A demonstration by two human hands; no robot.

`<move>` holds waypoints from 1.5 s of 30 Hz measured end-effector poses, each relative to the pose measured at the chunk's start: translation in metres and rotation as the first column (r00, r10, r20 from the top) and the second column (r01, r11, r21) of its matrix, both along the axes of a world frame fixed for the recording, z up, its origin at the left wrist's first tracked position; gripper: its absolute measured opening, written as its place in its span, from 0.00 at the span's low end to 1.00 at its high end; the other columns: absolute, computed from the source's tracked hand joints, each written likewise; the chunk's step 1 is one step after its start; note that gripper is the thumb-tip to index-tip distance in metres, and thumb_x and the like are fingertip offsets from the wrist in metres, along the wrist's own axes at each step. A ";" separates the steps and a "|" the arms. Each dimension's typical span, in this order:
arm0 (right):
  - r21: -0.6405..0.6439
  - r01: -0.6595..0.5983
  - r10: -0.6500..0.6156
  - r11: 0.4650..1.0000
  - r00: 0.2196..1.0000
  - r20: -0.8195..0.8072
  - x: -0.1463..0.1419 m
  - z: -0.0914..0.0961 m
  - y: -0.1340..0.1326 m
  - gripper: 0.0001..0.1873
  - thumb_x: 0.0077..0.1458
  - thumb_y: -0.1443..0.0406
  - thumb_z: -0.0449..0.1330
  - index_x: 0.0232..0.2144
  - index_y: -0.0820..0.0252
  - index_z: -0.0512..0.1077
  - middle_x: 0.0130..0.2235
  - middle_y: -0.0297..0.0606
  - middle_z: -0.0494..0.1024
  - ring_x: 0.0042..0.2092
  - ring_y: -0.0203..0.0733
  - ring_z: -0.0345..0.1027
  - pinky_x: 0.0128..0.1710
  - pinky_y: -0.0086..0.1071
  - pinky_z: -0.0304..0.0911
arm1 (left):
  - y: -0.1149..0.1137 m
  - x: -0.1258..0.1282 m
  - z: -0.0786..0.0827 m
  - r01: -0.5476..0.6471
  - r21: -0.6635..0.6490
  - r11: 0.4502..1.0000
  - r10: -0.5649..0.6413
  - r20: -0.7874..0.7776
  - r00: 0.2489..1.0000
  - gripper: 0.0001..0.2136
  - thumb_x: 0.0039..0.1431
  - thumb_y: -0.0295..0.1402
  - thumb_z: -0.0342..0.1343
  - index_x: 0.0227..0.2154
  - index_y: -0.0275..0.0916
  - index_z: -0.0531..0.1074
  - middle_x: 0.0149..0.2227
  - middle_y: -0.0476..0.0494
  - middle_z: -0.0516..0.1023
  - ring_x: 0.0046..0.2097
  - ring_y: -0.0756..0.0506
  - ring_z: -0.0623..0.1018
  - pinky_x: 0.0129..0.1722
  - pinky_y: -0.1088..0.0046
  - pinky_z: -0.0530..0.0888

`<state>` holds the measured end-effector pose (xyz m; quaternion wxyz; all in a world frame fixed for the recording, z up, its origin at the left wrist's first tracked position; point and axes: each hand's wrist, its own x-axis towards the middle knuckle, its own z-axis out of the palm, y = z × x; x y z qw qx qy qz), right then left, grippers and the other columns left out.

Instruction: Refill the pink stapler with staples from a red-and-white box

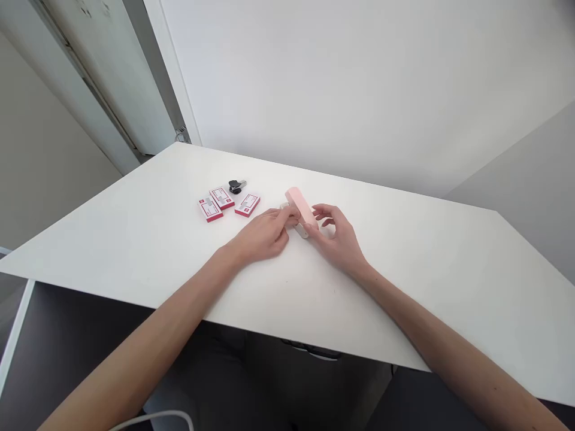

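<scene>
A pink stapler [300,205] with a whitish base rests on the white table in front of me, its pink top tilted away from the base. My left hand [268,234] is closed at the stapler's left side, index finger and thumb on it near the gap between top and base. From the right, my right hand [336,239] grips the near end, thumb along the pink part and fingers curved on the far side. My fingers partly hide the base. Whether staples are inside, I cannot tell.
Left of the stapler lie three red-and-white small boxes [247,205], probably of staples. Behind them is a black staple remover [235,187] with metal jaws. The white table [135,239] meets a white wall at the back. A pale cable [168,413] shows at the bottom.
</scene>
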<state>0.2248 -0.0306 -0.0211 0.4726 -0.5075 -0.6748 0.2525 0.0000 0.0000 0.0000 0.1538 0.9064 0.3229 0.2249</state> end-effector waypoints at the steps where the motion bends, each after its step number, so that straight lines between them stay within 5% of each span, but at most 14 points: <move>1: -0.013 -0.016 0.016 1.000 1.000 -0.003 0.000 0.000 0.000 0.23 0.61 0.53 0.67 0.56 0.51 0.71 0.57 0.43 0.79 0.55 0.50 0.74 0.54 0.47 0.68 | -0.001 0.000 0.001 0.009 -0.006 1.000 -0.009 -0.009 1.000 0.23 0.62 0.20 0.44 0.58 0.43 0.62 0.57 0.44 0.82 0.59 0.38 0.78 0.59 0.54 0.74; 9: -0.045 -0.030 0.031 0.999 0.999 0.007 -0.002 0.006 -0.005 0.19 0.66 0.53 0.62 0.55 0.52 0.74 0.58 0.43 0.80 0.56 0.50 0.74 0.55 0.46 0.68 | -0.002 0.002 0.002 -0.018 -0.014 1.000 0.019 0.031 0.999 0.23 0.61 0.22 0.47 0.58 0.44 0.64 0.55 0.43 0.83 0.58 0.36 0.78 0.57 0.53 0.74; 15: -0.052 0.010 -0.009 0.999 1.000 0.007 -0.002 0.005 -0.005 0.17 0.64 0.57 0.62 0.53 0.53 0.75 0.56 0.43 0.81 0.53 0.50 0.74 0.50 0.45 0.70 | 0.006 0.003 -0.004 -0.299 0.148 0.943 0.283 0.121 0.952 0.06 0.65 0.27 0.51 0.39 0.43 0.71 0.39 0.45 0.83 0.46 0.39 0.79 0.55 0.54 0.71; 21: -0.081 0.024 -0.025 0.996 1.000 -0.004 -0.002 0.006 -0.005 0.16 0.61 0.60 0.61 0.51 0.52 0.75 0.54 0.41 0.81 0.52 0.50 0.73 0.48 0.43 0.70 | 0.010 0.004 -0.006 -0.482 0.153 0.863 0.456 0.177 0.872 0.06 0.67 0.33 0.54 0.42 0.41 0.74 0.43 0.41 0.81 0.50 0.36 0.75 0.56 0.52 0.70; 29: -0.115 0.026 -0.028 0.993 1.000 -0.013 -0.001 0.006 -0.005 0.14 0.59 0.63 0.60 0.48 0.52 0.73 0.51 0.41 0.81 0.53 0.52 0.73 0.45 0.42 0.70 | 0.008 0.007 -0.004 -0.294 -0.033 0.955 0.294 0.229 0.928 0.07 0.65 0.38 0.58 0.38 0.44 0.80 0.43 0.43 0.80 0.49 0.38 0.74 0.51 0.55 0.73; 36: -0.084 -0.024 0.026 0.996 1.000 0.018 0.000 0.006 -0.007 0.18 0.59 0.60 0.63 0.52 0.51 0.73 0.55 0.41 0.80 0.55 0.52 0.73 0.50 0.45 0.70 | 0.007 0.007 -0.004 -0.146 -0.119 0.982 0.172 0.244 0.954 0.13 0.65 0.46 0.61 0.32 0.43 0.79 0.37 0.44 0.80 0.44 0.41 0.76 0.45 0.60 0.72; 45: -0.142 -0.070 0.072 0.987 0.997 0.012 0.005 0.003 -0.004 0.22 0.61 0.48 0.67 0.52 0.49 0.73 0.56 0.42 0.79 0.55 0.54 0.73 0.49 0.45 0.71 | 0.005 0.007 -0.003 -0.116 -0.194 0.974 0.158 0.219 0.963 0.18 0.64 0.49 0.61 0.28 0.41 0.79 0.30 0.46 0.76 0.30 0.47 0.72 0.29 0.68 0.66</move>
